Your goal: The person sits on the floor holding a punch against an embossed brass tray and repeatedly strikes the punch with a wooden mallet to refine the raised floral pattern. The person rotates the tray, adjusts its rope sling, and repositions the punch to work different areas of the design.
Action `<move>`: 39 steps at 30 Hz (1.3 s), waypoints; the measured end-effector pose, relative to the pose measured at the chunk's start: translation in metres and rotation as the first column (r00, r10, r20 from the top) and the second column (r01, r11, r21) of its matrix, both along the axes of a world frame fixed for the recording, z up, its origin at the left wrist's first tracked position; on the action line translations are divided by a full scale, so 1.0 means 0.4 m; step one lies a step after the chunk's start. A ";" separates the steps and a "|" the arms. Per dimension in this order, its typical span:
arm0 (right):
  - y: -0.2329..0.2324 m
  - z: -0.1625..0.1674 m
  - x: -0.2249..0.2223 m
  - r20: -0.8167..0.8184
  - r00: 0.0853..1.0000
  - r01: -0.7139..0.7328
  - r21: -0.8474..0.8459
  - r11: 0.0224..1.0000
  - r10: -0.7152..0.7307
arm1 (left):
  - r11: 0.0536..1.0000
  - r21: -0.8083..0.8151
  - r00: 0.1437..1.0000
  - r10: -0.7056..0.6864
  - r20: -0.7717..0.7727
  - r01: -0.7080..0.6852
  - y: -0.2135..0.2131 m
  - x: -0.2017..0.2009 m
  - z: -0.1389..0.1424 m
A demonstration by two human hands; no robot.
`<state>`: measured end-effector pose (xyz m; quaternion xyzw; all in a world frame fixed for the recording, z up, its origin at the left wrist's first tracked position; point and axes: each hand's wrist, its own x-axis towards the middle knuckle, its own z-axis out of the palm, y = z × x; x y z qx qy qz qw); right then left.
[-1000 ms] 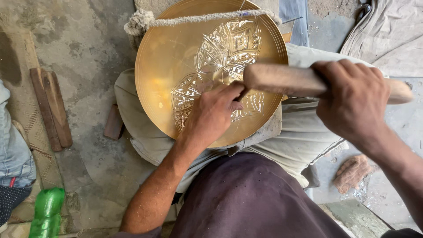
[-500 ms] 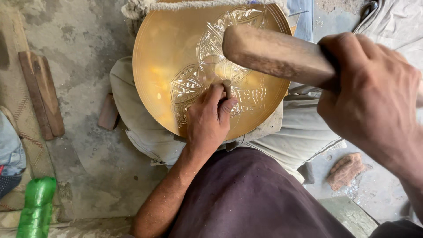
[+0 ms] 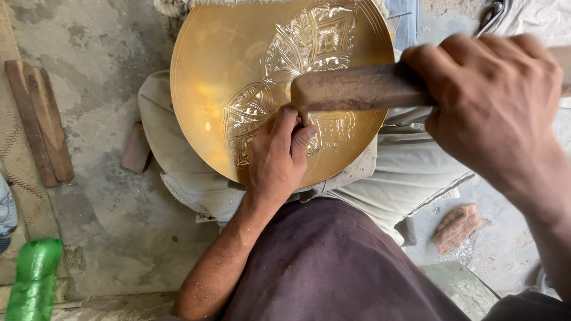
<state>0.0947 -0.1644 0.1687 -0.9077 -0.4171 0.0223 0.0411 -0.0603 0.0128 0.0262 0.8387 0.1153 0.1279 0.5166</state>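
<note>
Brass engraved dish (image 3: 238, 77) rests on your lap at twelve o'clock: keep your left hand (image 3: 276, 157) pinched on the barely visible chisel, right hand (image 3: 491, 101) clamped on the wooden mallet (image 3: 357, 88), striking squarely from three o'clock.

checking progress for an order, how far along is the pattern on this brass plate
Done: embossed leaf and diamond motifs run through the middle of the brass plate. In hand: the left hand rests on the pattern near the lower centre, and the right hand holds a wooden mallet just above it. Left: the plate's left side and rim are smooth and unworked.
</note>
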 end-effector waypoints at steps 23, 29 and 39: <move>0.041 0.057 -0.028 0.106 0.994 0.014 -0.122 0.992 -0.001 | 0.999 0.001 0.999 -0.039 -0.035 0.039 0.023 -0.003 -0.003; 0.058 0.082 -0.028 0.157 0.984 -0.014 -0.374 0.927 0.078 | 0.999 -0.007 0.999 -0.035 -0.032 0.035 0.033 -0.004 0.014; 0.049 0.075 -0.023 -0.111 0.982 0.154 0.013 0.988 -0.152 | 0.999 0.015 0.999 -0.049 -0.005 0.049 0.045 -0.002 0.027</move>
